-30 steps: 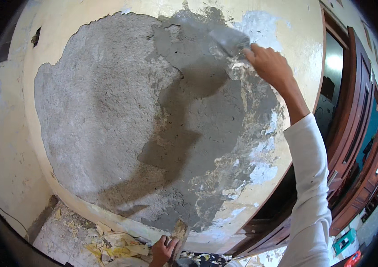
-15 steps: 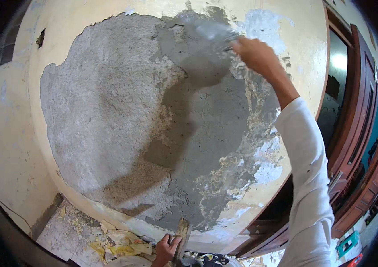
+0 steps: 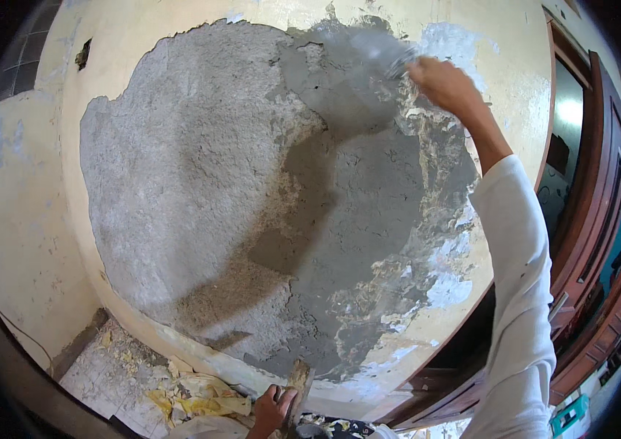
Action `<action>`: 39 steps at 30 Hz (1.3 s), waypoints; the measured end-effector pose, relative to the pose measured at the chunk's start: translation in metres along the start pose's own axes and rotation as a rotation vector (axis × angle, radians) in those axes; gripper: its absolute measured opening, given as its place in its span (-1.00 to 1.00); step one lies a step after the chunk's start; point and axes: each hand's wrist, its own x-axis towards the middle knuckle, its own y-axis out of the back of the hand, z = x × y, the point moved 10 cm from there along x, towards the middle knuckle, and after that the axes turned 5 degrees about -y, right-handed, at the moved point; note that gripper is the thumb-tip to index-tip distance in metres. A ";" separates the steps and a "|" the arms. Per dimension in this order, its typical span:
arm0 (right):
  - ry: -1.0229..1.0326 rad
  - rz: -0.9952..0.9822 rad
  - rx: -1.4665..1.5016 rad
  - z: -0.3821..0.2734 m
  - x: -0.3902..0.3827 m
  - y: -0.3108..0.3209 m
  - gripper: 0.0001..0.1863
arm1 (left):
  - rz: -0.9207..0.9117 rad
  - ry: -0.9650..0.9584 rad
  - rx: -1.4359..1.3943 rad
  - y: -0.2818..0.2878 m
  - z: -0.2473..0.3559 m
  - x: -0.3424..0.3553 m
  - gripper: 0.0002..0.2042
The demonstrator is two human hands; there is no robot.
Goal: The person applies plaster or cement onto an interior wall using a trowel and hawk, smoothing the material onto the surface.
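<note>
My right hand (image 3: 446, 88) is raised to the top of the wall, its fingers wrapped round the handle of a trowel (image 3: 387, 55). The blade is smeared by motion and lies at or close to the wet grey mortar (image 3: 369, 197). That mortar covers the right part of a large rough patch; to its left is drier, pitted grey render (image 3: 178, 154). At the bottom edge, my left hand (image 3: 272, 411) grips a mortar-stained board (image 3: 298, 388), partly cut off by the frame. My right arm's shadow bends across the patch.
Cream painted wall (image 3: 515, 88) surrounds the patch, with flaking paint on the right. Brown wooden doors (image 3: 588, 241) stand at the right. Crumpled yellowish sacking (image 3: 200, 395) and rubble lie on the floor at lower left. A green plastic item (image 3: 570, 415) sits at lower right.
The whole view has shifted slightly, with the wall now further right in it. My right hand and the trowel remain at the patch's upper right; the left hand keeps its grip on the board.
</note>
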 end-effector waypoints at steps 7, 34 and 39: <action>-0.130 0.039 0.202 0.002 -0.002 0.018 -0.41 | 0.024 0.067 -0.109 -0.002 0.003 0.002 -0.53; 0.127 -0.191 -0.142 0.091 -0.319 -0.075 -0.57 | 0.011 -0.048 -0.055 -0.042 0.007 -0.011 -0.55; -0.245 -0.040 0.007 0.086 -0.356 -0.097 -0.65 | 0.106 -0.007 -0.110 -0.038 -0.007 -0.003 -0.64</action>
